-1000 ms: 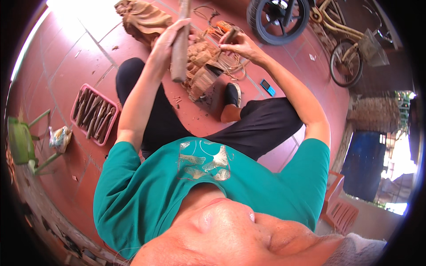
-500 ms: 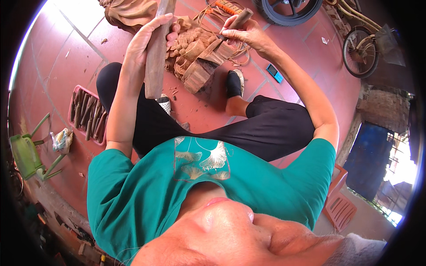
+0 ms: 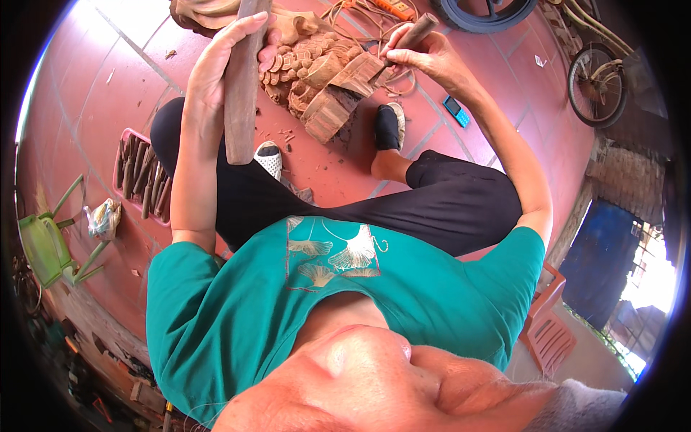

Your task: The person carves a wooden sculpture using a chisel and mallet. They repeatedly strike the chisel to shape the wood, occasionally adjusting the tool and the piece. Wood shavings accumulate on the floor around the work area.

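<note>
My left hand (image 3: 216, 68) is closed round a long flat wooden mallet (image 3: 240, 115), its broad end pointing back toward my lap. In my right hand (image 3: 434, 63) is a chisel (image 3: 417, 31), gripped by its round wooden handle. The dark blade slants down to the right side of a brown wood carving (image 3: 306, 74); I cannot tell whether the tip touches. The carving lies on the floor beyond my feet, with rounded, scale-like relief and a plain block-shaped end nearer me. The mallet is left of the carving and apart from that block end.
Wood chips lie on the red tiles. A pink basket (image 3: 118, 162) of wooden-handled tools, a plastic bag (image 3: 104, 218) and a green chair (image 3: 43, 248) are at left. A blue phone (image 3: 456, 111) lies at right. Beyond are an orange power strip (image 3: 395, 9), cords and a wheel (image 3: 482, 27).
The mallet in my left hand has moved a little left, away from the carving. My right hand has shifted slightly right with the chisel. The whole view has also moved a little.
</note>
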A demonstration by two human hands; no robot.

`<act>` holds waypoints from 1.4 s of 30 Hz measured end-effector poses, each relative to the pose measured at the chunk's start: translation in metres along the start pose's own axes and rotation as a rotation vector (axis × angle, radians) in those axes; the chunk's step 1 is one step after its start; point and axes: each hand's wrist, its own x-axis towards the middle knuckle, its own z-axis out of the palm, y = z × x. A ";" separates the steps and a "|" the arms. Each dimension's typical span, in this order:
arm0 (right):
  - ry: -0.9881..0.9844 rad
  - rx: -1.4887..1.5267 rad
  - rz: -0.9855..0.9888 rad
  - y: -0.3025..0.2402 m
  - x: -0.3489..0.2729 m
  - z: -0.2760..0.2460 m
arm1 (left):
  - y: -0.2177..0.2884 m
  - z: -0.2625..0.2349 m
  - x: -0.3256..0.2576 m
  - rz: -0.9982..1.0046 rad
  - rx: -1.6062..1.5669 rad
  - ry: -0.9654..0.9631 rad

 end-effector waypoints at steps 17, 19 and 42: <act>-0.137 -0.156 -0.021 -0.001 0.002 0.013 | -0.004 -0.003 0.003 -0.017 0.061 -0.015; -0.178 -0.121 -0.027 -0.005 -0.003 0.014 | -0.003 -0.003 0.004 -0.009 0.054 -0.015; -0.017 -0.220 -0.460 -0.040 0.002 0.013 | -0.006 -0.009 0.015 -0.078 0.006 0.004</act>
